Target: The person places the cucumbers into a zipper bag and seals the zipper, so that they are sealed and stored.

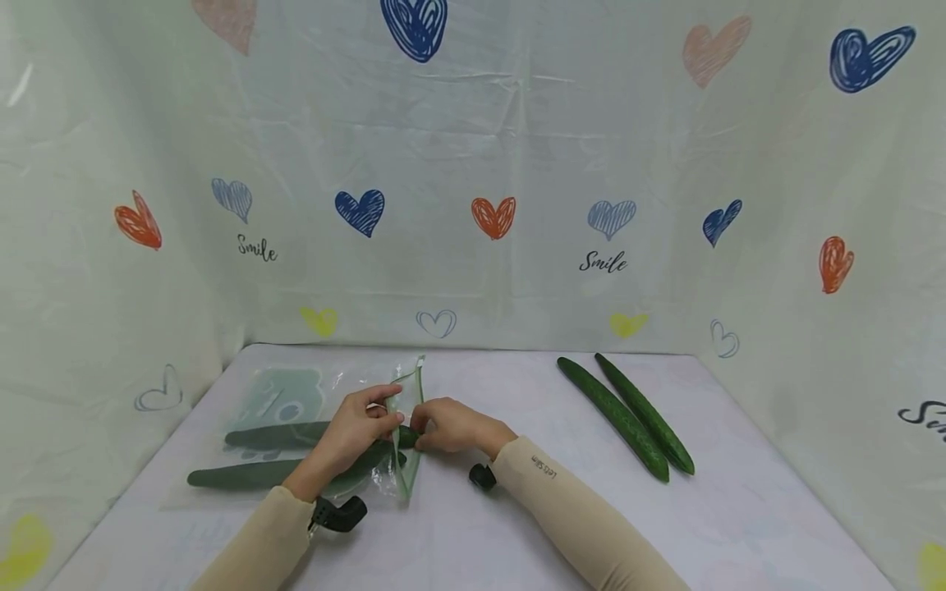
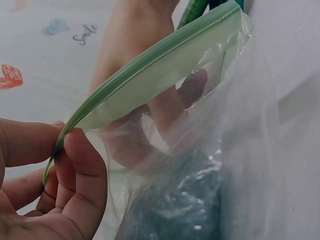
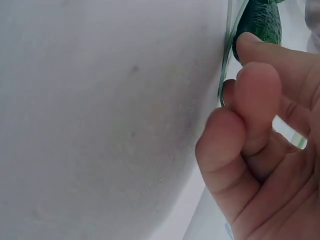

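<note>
A clear zip bag (image 1: 328, 379) with a green seal strip lies on the left of the table, two cucumbers inside. The farther cucumber (image 1: 277, 435) reaches the open mouth of the bag, and the nearer cucumber (image 1: 240, 474) lies beside it. My left hand (image 1: 358, 427) pinches the green strip (image 2: 135, 70) and holds that side of the mouth raised. At the opening, my right hand (image 1: 451, 425) has curled fingers around the end of the farther cucumber (image 3: 261, 25). The bag and fingers partly hide that contact.
On the right side of the table, two more cucumbers (image 1: 617, 419) (image 1: 646, 410) lie side by side, slanting. A printed white sheet (image 1: 547, 271) hangs behind the table (image 1: 510, 509) and along both sides. Black wrist cameras (image 1: 340, 515) (image 1: 483, 478) project from both wrists.
</note>
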A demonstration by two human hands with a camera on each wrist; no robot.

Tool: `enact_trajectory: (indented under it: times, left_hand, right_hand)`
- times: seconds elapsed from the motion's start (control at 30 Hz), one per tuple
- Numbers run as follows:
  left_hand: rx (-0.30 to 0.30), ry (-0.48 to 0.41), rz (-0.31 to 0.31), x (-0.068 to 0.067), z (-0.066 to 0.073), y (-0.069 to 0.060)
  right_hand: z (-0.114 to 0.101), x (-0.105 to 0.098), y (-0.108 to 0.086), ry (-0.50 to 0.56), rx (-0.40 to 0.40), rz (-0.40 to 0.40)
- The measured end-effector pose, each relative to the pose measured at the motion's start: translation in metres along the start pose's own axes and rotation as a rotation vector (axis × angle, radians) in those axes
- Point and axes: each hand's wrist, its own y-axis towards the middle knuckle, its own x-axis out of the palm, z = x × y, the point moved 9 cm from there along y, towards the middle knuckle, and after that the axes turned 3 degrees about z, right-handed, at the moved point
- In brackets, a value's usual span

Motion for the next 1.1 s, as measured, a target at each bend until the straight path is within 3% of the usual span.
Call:
enact_trajectory:
  times: [0.17,0.63,0.87,1.0,1.1]
  left_hand:
    - [0.002,-0.018,-0.013,-0.002,-0.003,0.002]
    - [-0.004,-0.033,-0.014,-0.009,-0.003,0.006]
    - [-0.010,-0.028,-0.021,-0.010,-0.005,0.003]
    - [-0.001,-0.034,-0.025,-0.011,-0.003,0.001]
    - [0.008,-0.033,-0.033,-0.010,0.000,0.001]
  right_hand:
    - [-0.005,0.001,0.002,-0.041,-0.034,-0.005]
    - [-0.007,0.001,0.007,-0.104,0.017,-0.013]
    - [-0.004,-0.001,0.001,-0.007,-0.003,0.024]
    - [0.002,-0.010,-0.013,0.118,0.016,0.031]
    - [0.012,-0.021,-0.031,0.127,0.034,0.052]
